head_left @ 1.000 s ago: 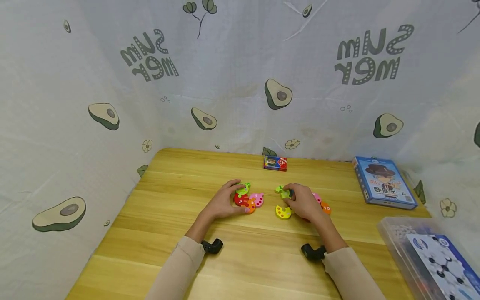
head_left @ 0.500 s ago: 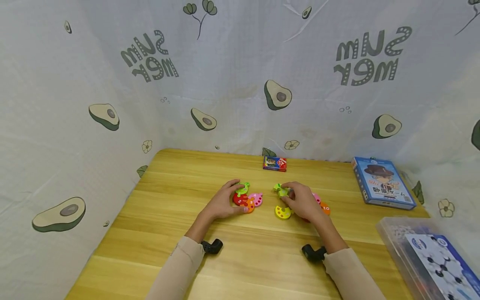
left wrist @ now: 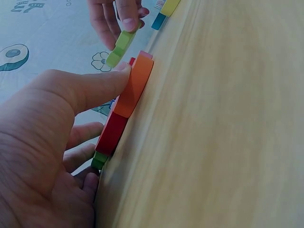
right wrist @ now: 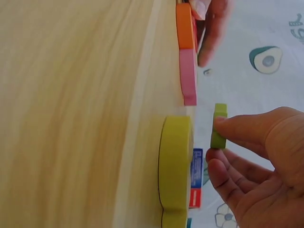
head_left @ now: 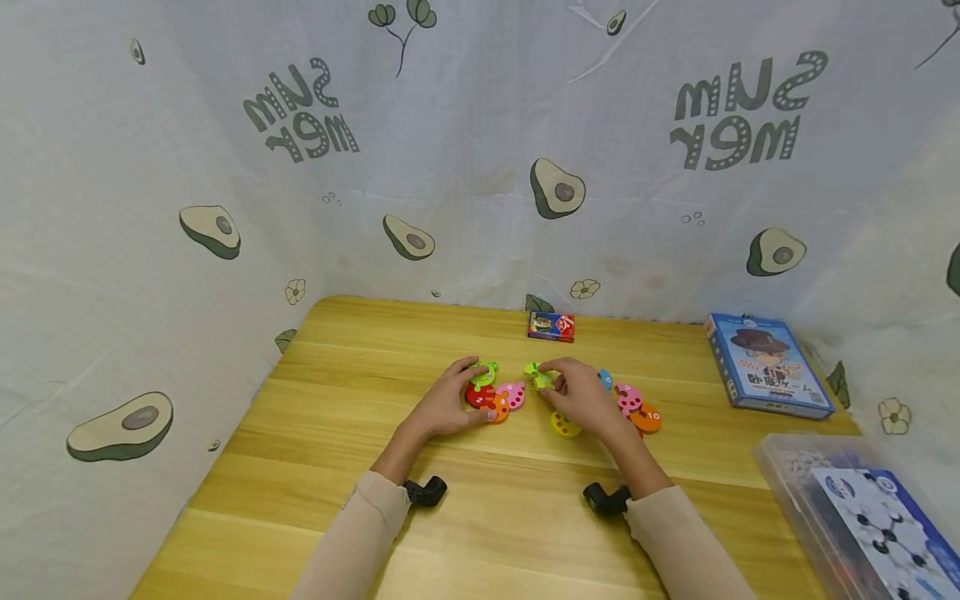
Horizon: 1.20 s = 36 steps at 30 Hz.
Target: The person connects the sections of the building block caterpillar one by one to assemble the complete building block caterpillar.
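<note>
Pinching hand, head view: the right hand (head_left: 583,396) holds, between thumb and fingers, a loose light-green flat puzzle piece (head_left: 537,377), seemingly painted wood, near the joined row (head_left: 497,401) but apart from it.
Joined row, head view: the left hand (head_left: 446,402) spans, thumb to fingers, a bright-green knobbed piece (head_left: 485,375), a red piece marked 2 (head_left: 479,395), an orange piece marked 3 (head_left: 501,408) and a spotted pink rounded piece (head_left: 515,395). Uneven squeezing would likely spring the joints.
Spotted yellow rounded piece (head_left: 562,426), head view: lies just beside the right hand, on its near side; a low wrist could knock it askew.
Thumb pressure, left wrist view: thumb presses the orange edge, fingertips by red and green. A push from the pink end, poorly opposed, might slide or buckle the row.
Light-green piece, right wrist view: held clear of the wooden tabletop (right wrist: 71,118). Grip judged shallow; a slip would drop it. Wrong tilt or facing would probably make its edges catch. Match with pink: cannot tell.
</note>
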Tool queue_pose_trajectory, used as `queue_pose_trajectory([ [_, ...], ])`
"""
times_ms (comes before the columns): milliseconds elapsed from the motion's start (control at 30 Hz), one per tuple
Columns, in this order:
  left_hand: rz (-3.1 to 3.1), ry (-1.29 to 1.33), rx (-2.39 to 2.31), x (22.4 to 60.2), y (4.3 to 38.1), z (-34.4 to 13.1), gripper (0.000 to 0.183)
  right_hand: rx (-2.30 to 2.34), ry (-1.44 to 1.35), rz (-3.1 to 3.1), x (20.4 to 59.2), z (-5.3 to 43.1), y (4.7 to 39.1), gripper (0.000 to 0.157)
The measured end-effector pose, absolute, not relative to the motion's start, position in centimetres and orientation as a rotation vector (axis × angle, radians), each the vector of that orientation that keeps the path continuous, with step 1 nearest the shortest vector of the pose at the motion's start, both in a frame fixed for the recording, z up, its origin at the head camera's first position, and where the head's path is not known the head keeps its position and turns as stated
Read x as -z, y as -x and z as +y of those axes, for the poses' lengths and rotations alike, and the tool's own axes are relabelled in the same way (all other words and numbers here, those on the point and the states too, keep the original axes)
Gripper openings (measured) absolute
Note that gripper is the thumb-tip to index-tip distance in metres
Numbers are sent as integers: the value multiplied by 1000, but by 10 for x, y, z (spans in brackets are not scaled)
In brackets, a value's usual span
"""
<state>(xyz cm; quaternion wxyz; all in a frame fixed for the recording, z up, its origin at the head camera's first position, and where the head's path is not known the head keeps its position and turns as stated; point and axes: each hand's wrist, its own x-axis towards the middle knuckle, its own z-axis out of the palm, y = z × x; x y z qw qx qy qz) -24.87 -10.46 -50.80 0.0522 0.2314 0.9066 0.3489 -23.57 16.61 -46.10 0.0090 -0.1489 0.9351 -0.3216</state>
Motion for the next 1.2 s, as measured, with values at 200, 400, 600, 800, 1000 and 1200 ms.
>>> queue_pose_trajectory([
  [200, 2749, -684, -1062, 507, 248, -104, 80, 1010, 487, 2910, 468, 155, 240, 35],
  [400, 2746, -668, -1073, 506, 248, -104, 80, 999, 502, 2883, 468, 149, 243, 35],
  [600, 2738, -662, -1071, 506, 248, -103, 79, 971, 505, 2881, 468, 149, 242, 33],
  [800, 2736, -653, -1082, 505, 248, -103, 79, 923, 523, 2881, 469, 149, 244, 32],
  [1000, 2730, -661, -1100, 504, 248, -103, 78, 894, 485, 2858, 472, 149, 246, 32],
  [1200, 2728, -620, -1137, 505, 250, -103, 83, 939, 481, 2824, 473, 151, 246, 35],
])
